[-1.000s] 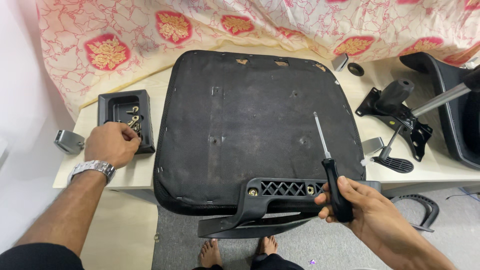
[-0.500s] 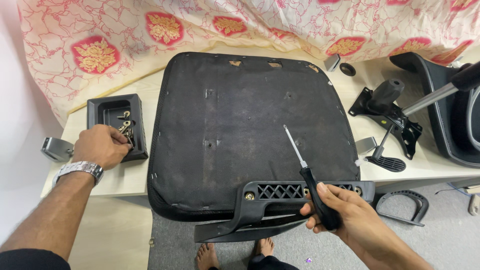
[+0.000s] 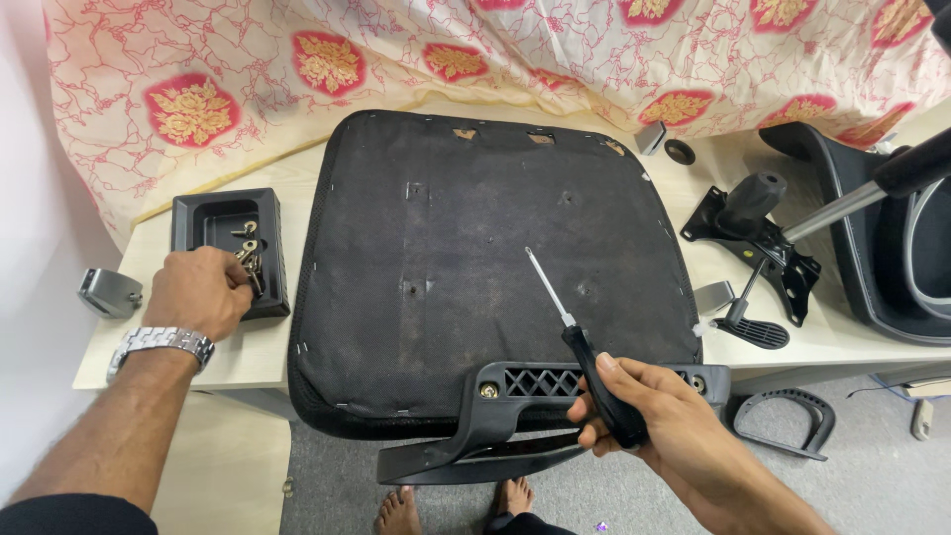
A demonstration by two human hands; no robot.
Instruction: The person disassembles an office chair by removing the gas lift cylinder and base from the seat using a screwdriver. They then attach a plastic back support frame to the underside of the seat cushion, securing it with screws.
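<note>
The seat (image 3: pixel 495 267) is black, flecked with pale dust, as are the tray (image 3: pixel 213 223) by the left hand (image 3: pixel 198 292) and the screwdriver (image 3: pixel 594 367) handle in the right hand (image 3: pixel 659 421). The cloth (image 3: pixel 327 59) beyond is cream with red veining and red-and-gold medallions. The surface (image 3: pixel 238 357) is pale beige.

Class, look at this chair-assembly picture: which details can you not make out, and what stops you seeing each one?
Head view only:
- Left hand fingertips in the black tray: hidden by its own knuckles, so any grip on the screws is unclear.
- Screwdriver handle end: covered by the right hand.
- Seat base padded side: faces down.
- Chair back: cut off by the right edge.
</note>
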